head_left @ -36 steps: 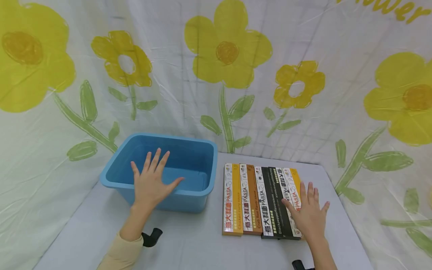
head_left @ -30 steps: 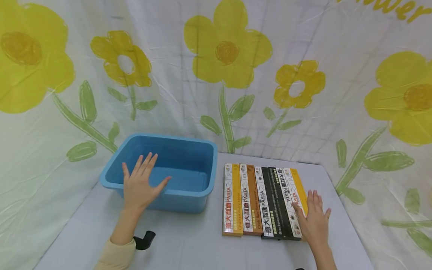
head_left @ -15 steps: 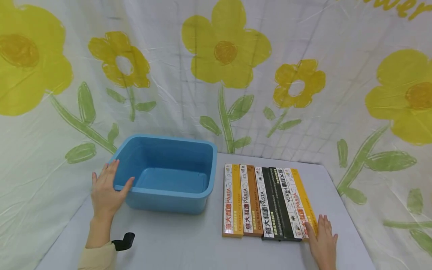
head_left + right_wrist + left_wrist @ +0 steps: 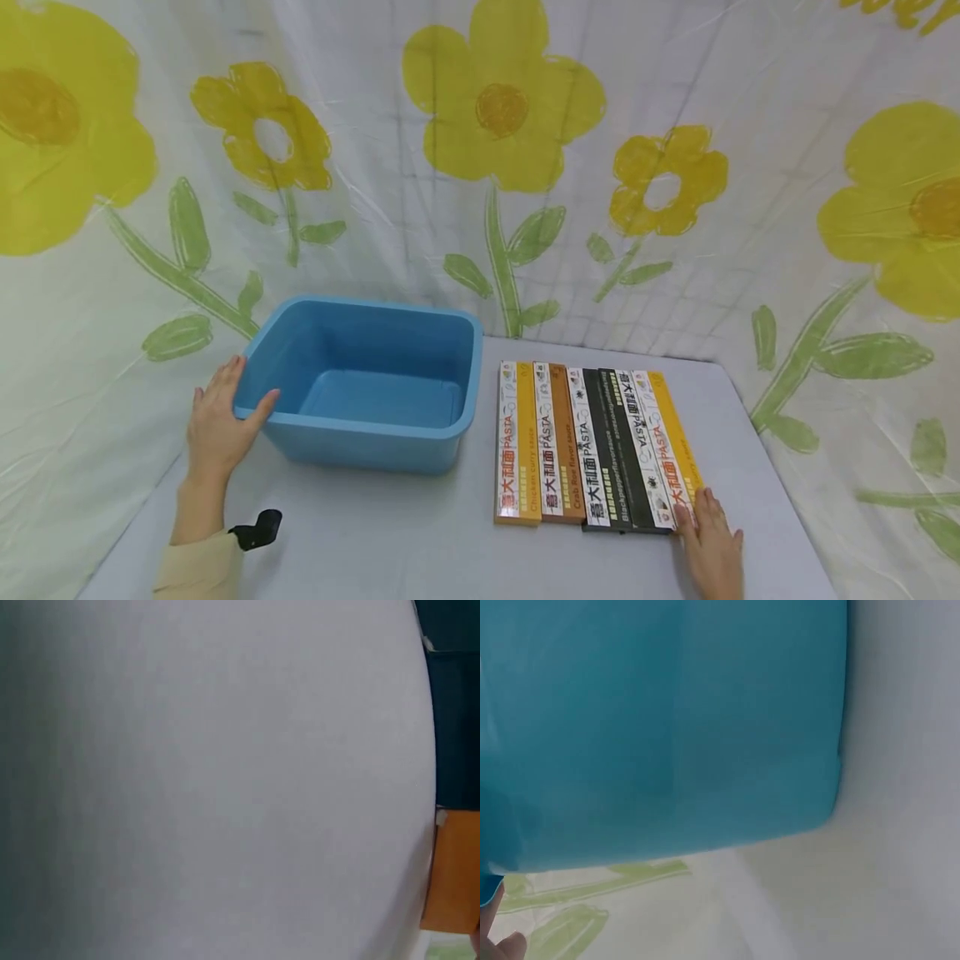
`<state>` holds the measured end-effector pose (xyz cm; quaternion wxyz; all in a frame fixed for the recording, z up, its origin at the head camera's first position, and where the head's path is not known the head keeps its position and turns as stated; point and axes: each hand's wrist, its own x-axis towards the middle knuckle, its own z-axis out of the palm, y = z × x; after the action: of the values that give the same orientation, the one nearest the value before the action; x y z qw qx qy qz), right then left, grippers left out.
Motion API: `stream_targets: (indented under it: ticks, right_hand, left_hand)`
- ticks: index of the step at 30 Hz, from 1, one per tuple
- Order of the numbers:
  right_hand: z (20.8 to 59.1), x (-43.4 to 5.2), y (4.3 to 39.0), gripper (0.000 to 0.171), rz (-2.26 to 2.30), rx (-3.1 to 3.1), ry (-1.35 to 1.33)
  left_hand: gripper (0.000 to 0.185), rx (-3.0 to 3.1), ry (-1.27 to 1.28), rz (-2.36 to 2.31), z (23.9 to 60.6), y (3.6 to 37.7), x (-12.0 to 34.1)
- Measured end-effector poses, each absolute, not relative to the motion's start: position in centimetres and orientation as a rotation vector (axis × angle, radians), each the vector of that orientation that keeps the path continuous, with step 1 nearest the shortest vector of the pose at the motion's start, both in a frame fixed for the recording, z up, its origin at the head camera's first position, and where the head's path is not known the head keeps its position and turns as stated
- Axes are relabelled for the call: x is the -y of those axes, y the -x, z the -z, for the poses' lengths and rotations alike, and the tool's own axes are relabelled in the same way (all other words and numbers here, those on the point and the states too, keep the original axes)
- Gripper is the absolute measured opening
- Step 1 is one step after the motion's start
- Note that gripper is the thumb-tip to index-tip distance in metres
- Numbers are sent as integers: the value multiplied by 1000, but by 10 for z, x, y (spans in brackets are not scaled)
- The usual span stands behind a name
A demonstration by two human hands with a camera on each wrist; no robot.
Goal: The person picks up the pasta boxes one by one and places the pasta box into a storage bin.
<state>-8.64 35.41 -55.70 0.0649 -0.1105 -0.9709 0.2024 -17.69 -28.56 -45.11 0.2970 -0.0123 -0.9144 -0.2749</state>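
An empty blue plastic tub [image 4: 375,437] stands on the left of the grey table [image 4: 405,542]. My left hand [image 4: 217,421] rests against its near left corner, fingers straight along the side wall and thumb on the front wall. In the left wrist view the tub wall [image 4: 667,727] fills the frame. Several long pasta boxes [image 4: 592,446] lie side by side on the right. My right hand [image 4: 712,546] lies flat on the table, fingertips touching the near end of the rightmost yellow box [image 4: 675,442]. The right wrist view catches only box ends [image 4: 456,870] at its edge.
A flower-printed plastic sheet [image 4: 480,167] hangs as a backdrop behind and beside the table. The table's right edge [image 4: 780,500] runs close to my right hand. Bare tabletop [image 4: 210,780] lies between the tub and the near edge. A black camera mount [image 4: 258,529] sits on my left wrist.
My left hand moved from above the tub's front rim leftward to its near left corner. My right hand slid back along the rightmost boxes toward their near ends.
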Motion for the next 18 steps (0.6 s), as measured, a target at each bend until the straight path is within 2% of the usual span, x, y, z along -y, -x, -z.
stream_targets:
  ticks: [5,11,14,18]
  right_hand:
    - [552,-358,83,67,-409,3029,229]
    - [543,-360,83,72,-401,3138,194]
    - [541,-361,82,77,-412,3184,237]
    - [541,-365,75,91,-467,3299,399]
  left_hand:
    - [82,2613,67,782,442,175,291]
    - [86,2661,40,941,436,175,297]
    - [88,2645,43,992,437,177,298]
    - [90,2633,44,1064,440,177,299]
